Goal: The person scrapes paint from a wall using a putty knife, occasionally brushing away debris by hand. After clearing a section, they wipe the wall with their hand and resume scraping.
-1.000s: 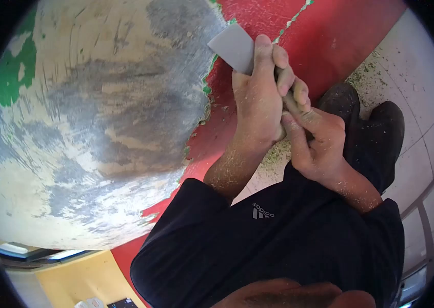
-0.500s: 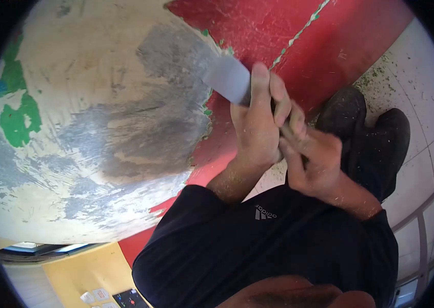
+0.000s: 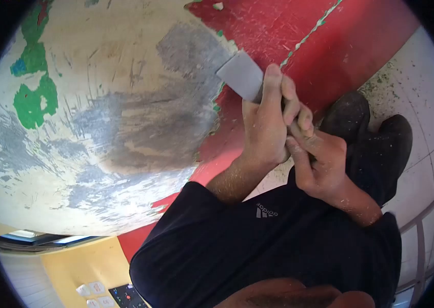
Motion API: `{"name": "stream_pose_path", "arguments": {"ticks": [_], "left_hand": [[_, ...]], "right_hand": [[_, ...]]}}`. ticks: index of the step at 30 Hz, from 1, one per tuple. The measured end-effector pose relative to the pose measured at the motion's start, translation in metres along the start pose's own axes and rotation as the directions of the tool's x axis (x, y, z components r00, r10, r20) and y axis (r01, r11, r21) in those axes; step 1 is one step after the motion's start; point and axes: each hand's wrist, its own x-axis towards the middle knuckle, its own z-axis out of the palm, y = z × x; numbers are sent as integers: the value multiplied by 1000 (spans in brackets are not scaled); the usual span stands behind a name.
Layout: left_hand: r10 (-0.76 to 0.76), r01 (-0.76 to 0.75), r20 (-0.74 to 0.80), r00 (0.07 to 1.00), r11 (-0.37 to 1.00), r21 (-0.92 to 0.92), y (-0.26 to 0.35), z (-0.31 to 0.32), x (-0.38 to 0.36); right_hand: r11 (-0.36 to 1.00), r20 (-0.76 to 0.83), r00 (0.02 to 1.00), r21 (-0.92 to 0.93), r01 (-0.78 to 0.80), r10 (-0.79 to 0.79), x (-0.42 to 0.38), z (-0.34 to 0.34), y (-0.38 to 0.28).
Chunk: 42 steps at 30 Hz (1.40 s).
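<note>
The left hand [image 3: 267,120] is clenched around the scraper [image 3: 242,77] just behind its blade, index finger stretched forward along the top toward the metal, forearm rising from the dark sleeve below. The right hand [image 3: 319,161] sits just behind and beneath it, wrapped tight around the rear of the handle, its fingers touching those of the left; the handle itself is almost wholly hidden inside the two fists. The scraper shows only a flat grey blade, wide at the tip, tilted up and to the left, its edge pressed to the wall [image 3: 114,118] right at the ragged line where red paint [image 3: 268,31] ends. Left of the blade the wall is stripped to pale, grey-smeared plaster with scratch marks, and green patches [image 3: 35,100] of old paint remain far to the left. Both forearms carry fine dust and flakes. Beyond the hands, two dark shoes [image 3: 371,128] stand on a pale floor [image 3: 412,87] strewn with paint chips. The person's dark shirt [image 3: 258,246] fills the lower view and covers what lies below.
</note>
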Motion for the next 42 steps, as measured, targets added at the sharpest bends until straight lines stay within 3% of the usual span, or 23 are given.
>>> {"name": "stream_pose_path", "arguments": {"ticks": [1, 6, 12, 15, 16, 19, 20, 23, 24, 27, 28, 29, 32, 35, 38, 40, 42], "left_hand": [[-96, 94, -42, 995, 995, -35, -3, 1, -4], [-80, 77, -81, 993, 996, -37, -7, 1, -5], [-5, 5, -18, 1000, 1000, -1, -2, 1, -1], [-16, 16, -44, 999, 1000, -1, -12, -11, -9], [-77, 76, -117, 990, 997, -16, -12, -7, -15], [118, -118, -4, 993, 993, -1, 6, 3, 4], [139, -138, -68, 988, 990, 26, 18, 15, 8], [93, -94, 9, 996, 989, 110, 7, -1, 2], [-12, 18, -64, 998, 996, 85, -5, -2, -6], [-58, 58, -77, 995, 998, -4, -5, -1, -4], [-60, 59, -133, 989, 998, -10, 1, 6, 4], [-53, 52, -147, 988, 999, -8, -1, 0, 0], [-56, 55, -59, 997, 998, -19, -5, -8, -6], [41, -38, -46, 998, 997, 71, -8, -10, 2], [103, -103, -23, 994, 995, 13, 14, 14, 12], [57, -58, 26, 998, 997, 46, 7, 3, 3], [16, -22, -80, 997, 997, -69, -18, 1, -5]], "right_hand": [[992, -18, 995, 70, -101, 103, -3, 2, 0], [996, -1, 998, 64, -65, 65, -10, 1, 2], [1000, -34, 999, 15, 23, -23, -2, 4, 12], [998, -80, 996, 46, 40, -36, -18, 13, 8], [997, -92, 994, 27, 66, -63, -12, 12, 9], [993, -51, 992, -21, 113, -114, 11, 6, 12], [986, -108, 980, 10, 167, -165, 23, 10, 13], [998, -91, 994, 25, 62, -59, 3, 10, 5], [1000, -101, 995, 15, 22, -21, -6, 9, 3], [997, -94, 995, 75, -11, 18, -3, 8, 5], [1000, 16, 1000, -7, -3, 3, 1, 1, 11], [1000, 24, 1000, 28, -13, 13, -4, 5, 12], [995, -61, 997, 94, -40, 46, -6, 10, 2], [999, -23, 999, -18, 38, -39, -1, 5, 12], [993, -123, 990, 87, 82, -71, 24, 7, 6], [996, -56, 996, 52, 74, -71, 11, 0, 4], [998, -4, 999, 37, -48, 48, -5, -5, 8]]}}
